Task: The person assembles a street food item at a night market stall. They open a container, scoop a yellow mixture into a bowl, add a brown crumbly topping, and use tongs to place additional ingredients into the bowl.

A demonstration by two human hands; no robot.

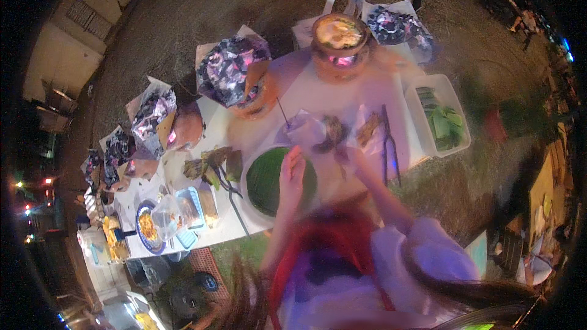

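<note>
Brownish bundle (pixel 334 129), rough-looking and blurred, lies on the pale table (pixel 382 88) just beyond the right hand (pixel 347 157); whether that hand grips it, I cannot tell. Light, steady fingertips would probably suit it. The left hand (pixel 293 164), open, fingers extended, is above a round, green-surfaced tray (pixel 266 188). Slim dark tongs (pixel 386 146) lie right; jagged charcoal (pixel 231 72) glows far left.

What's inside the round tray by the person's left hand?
A flat green layer, perhaps leaf, lines the round tray. The left hand blocks part of it from view; whatever lies under the green cannot be seen.
</note>
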